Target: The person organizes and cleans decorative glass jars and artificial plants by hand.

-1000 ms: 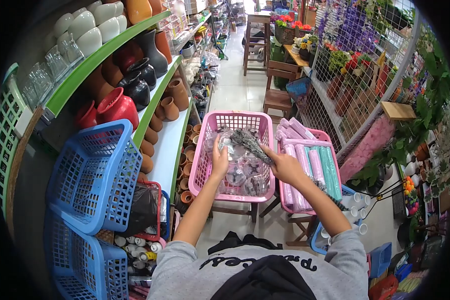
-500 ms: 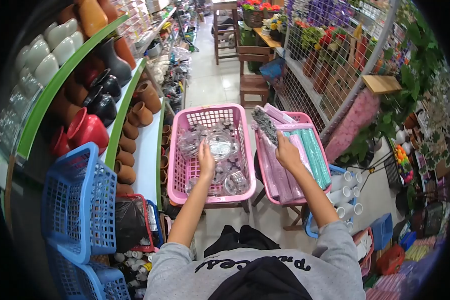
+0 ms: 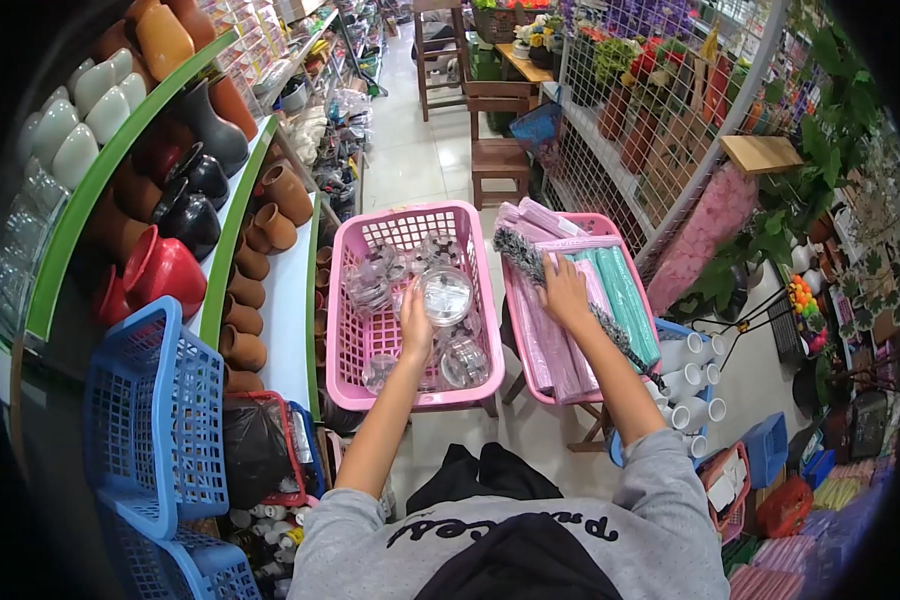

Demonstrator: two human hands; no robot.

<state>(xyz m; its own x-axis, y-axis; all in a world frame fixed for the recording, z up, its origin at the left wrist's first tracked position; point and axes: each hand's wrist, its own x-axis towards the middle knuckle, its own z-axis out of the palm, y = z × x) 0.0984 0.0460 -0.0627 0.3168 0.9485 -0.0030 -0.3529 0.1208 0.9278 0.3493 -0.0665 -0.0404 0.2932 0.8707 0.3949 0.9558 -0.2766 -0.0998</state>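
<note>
In the left pink basket (image 3: 342, 340) lie several clear round containers (image 3: 463, 360). My left hand (image 3: 415, 322) is closed on the side of one clear container (image 3: 446, 297) above the others. To the right, a second pink basket (image 3: 530, 372) holds pink-wrapped packs (image 3: 552, 345) and teal-wrapped packs (image 3: 625, 300). Across these packs lies a long grey fluffy duster (image 3: 523, 252), slanting down to the basket's lower right edge. My right hand (image 3: 567, 290) rests on the duster, its fingers bent around it.
Shelves with clay pots (image 3: 286, 195) and red vases (image 3: 165, 275) line the left side. Blue baskets (image 3: 155, 420) stand at lower left. A wooden chair (image 3: 500, 160) is ahead, beside a wire rack (image 3: 660, 150). White cups (image 3: 681, 380) stand at right.
The duster now lies diagonally across the right basket, with its length along my right forearm. My right hand has gone from pointing-like to resting on it. The view has shifted slightly.
</note>
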